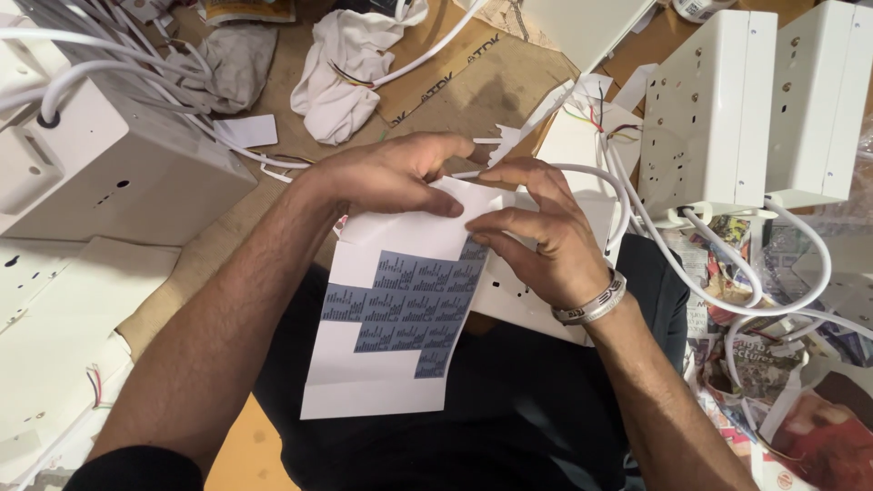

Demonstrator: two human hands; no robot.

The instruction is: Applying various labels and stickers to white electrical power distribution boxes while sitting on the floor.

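Note:
My left hand [391, 173] and my right hand [541, 232] both pinch the top edge of a white sheet [382, 373] that carries several grey printed labels [409, 295]. The sheet hangs down over my dark-clothed lap. My fingertips meet near the sheet's upper right corner, at the edge of a label. Under the sheet and my right hand lies a white metal box [509, 295] with a white cable [627, 195] running from it. A metal bracelet [596, 305] circles my right wrist.
White metal housings stand at the left [100, 164] and upper right [714, 109], with white cables looping around them. Crumpled white cloth [341, 73] and cardboard [473, 77] lie ahead. Newspaper [773, 364] covers the floor at the right.

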